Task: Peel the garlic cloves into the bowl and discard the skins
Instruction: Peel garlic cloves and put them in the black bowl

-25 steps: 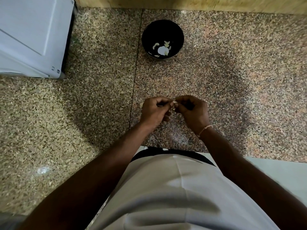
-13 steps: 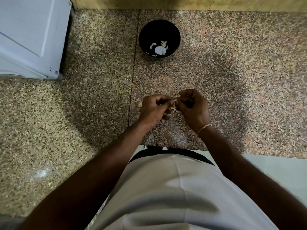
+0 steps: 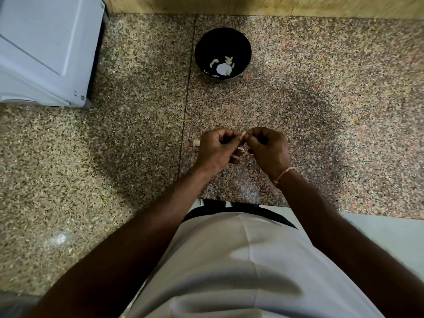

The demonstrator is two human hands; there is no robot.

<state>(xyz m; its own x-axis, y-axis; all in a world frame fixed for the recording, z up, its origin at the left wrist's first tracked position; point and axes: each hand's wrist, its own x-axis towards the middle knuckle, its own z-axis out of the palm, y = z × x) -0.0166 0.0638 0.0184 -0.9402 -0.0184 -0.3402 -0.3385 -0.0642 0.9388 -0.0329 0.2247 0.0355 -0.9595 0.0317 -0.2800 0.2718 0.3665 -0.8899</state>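
Note:
My left hand and my right hand meet fingertip to fingertip above the speckled granite counter. Between them they pinch a small pale garlic clove, mostly hidden by the fingers. A black bowl stands farther back, with several peeled white cloves in its bottom. Another pale bit of garlic lies on the counter just left of my left hand.
A white appliance occupies the back left corner of the counter. A wooden wall panel runs along the back edge. My white shirt fills the bottom of the view, at the counter's front edge.
Both hands stay together on the clove, with the fingers shifting slightly as they work it. A pale bit beside my left hand has come into view.

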